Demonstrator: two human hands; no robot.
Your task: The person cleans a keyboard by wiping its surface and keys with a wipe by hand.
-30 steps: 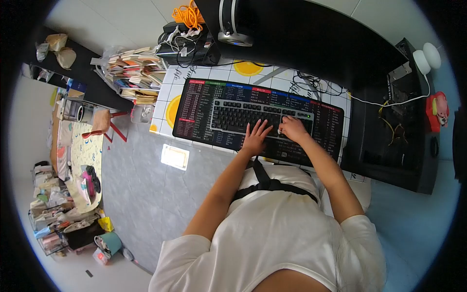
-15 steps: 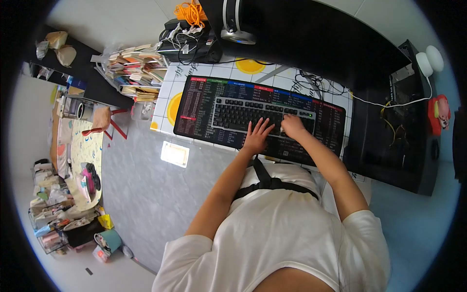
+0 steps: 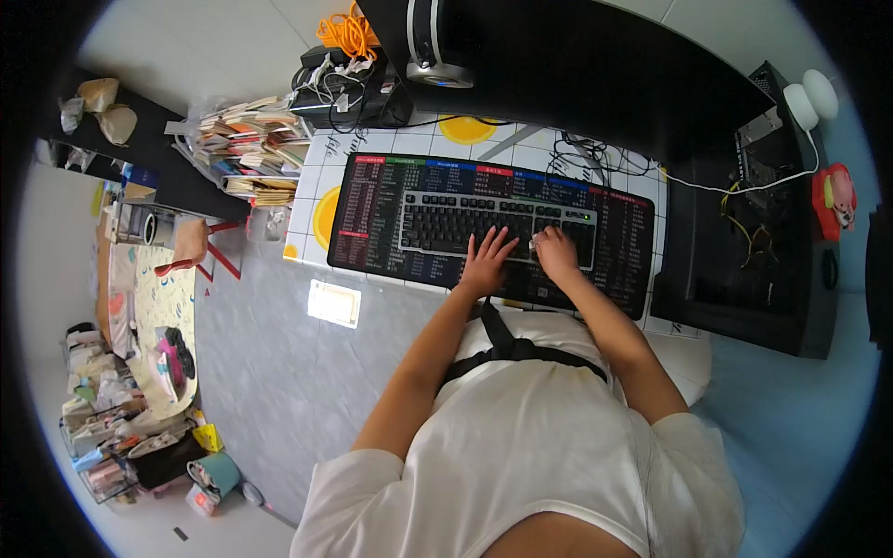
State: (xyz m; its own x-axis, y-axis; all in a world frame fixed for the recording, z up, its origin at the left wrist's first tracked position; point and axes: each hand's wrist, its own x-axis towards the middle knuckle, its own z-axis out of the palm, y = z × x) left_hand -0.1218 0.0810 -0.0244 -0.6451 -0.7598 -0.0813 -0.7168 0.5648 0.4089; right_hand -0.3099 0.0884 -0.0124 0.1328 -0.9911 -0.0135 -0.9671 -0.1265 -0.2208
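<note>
Pinching a small pale item (too tiny to identify), the right hand rests toward the right end of the keyboard, left hand splayed across its middle; light, steady pressure should serve best. Beneath lies a printed mat; beyond stands a black monitor.

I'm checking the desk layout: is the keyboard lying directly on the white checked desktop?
No, the keyboard lies on the dark printed mat.

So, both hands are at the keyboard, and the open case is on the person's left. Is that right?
No: the head view shows the open case on the person's right. The left hand and right hand are at the keyboard.
</note>
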